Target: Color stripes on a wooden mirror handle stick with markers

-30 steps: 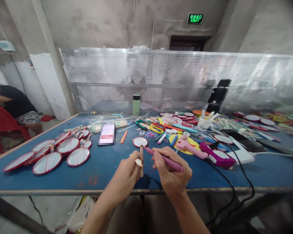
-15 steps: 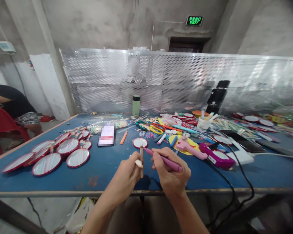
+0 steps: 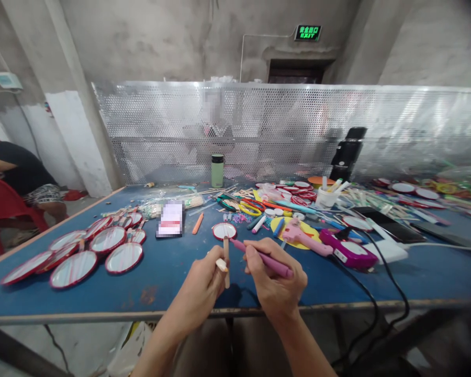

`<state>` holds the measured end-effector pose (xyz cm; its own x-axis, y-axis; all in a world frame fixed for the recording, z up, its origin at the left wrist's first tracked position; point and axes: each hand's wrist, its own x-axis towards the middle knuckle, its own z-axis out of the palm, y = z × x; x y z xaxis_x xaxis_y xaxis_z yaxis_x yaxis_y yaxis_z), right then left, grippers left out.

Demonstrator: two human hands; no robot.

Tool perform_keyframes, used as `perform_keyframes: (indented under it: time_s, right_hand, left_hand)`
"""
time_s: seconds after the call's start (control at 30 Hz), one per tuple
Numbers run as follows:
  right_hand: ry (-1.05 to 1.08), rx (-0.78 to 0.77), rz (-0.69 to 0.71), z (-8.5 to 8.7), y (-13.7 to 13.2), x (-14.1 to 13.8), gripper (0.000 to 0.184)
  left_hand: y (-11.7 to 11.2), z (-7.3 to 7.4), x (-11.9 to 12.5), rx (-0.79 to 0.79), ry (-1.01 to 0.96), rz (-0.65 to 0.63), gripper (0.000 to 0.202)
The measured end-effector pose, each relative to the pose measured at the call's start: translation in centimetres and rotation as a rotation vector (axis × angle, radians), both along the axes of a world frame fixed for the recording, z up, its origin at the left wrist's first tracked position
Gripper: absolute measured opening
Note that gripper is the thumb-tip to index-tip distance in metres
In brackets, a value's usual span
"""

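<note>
Pinched in my left hand point(image 3: 202, 278) is a flat wooden craft stick point(image 3: 226, 252), its far end meeting the lower edge of a small round disc with a red rim and a pale, shiny face point(image 3: 224, 230). A short whitish piece point(image 3: 221, 265) also sticks out of that hand; its kind is unclear. My right hand point(image 3: 278, 280) grips a pink marker point(image 3: 273, 264) like a pen, its tip at or very near the stick's upper part, just below the disc. Whether the tip touches the wood, I cannot tell.
Several red-rimmed discs point(image 3: 74, 268) lie piled at the left, near a phone point(image 3: 170, 219) and an orange crayon-like stick point(image 3: 198, 223). Rightward are a pink glue gun point(image 3: 304, 234), a purple device point(image 3: 349, 251) with cables and a white cup point(image 3: 326, 198). A green bottle point(image 3: 217, 172) stands behind.
The view has shifted slightly. Both hands keep almost the same pose, with the marker tip still by the top of the stick.
</note>
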<state>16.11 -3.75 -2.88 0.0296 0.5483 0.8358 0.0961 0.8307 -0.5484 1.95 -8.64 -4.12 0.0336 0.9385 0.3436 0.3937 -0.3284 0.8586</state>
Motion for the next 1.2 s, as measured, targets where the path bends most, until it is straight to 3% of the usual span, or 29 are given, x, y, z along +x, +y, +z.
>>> perform_keyframes:
  time_s: [1.0,1.2]
  right_hand:
    - [0.007,0.019,-0.011,0.05,-0.10,-0.12,0.010]
    - [-0.024,0.069,0.043,0.16,-0.15,-0.04,0.012]
  left_hand:
    - [0.07,0.25,0.10,-0.002,0.004,-0.009,0.026]
    - [-0.03,0.32,0.01,0.013,0.003,-0.015,0.025]
